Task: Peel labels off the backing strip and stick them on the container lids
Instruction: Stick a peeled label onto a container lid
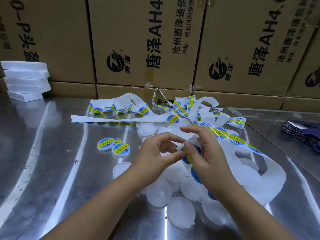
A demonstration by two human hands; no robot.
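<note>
A long white backing strip (270, 179) with round blue-and-yellow labels loops across the steel table. My right hand (206, 153) pinches the strip's end where a blue-and-yellow label (190, 154) sits. My left hand (155, 153) pinches the edge of that same label with fingertip and thumb. Several plain white round container lids (181, 212) lie heaped under and in front of my hands. Two lids with labels on them (113, 146) lie to the left.
Tangled strip with more labels (145, 110) lies farther back. Cardboard boxes (147, 40) wall off the rear. White foam blocks (26, 80) are stacked at back left. Dark blue flat packs (304, 134) lie at the right. The steel table (43, 153) stretches left.
</note>
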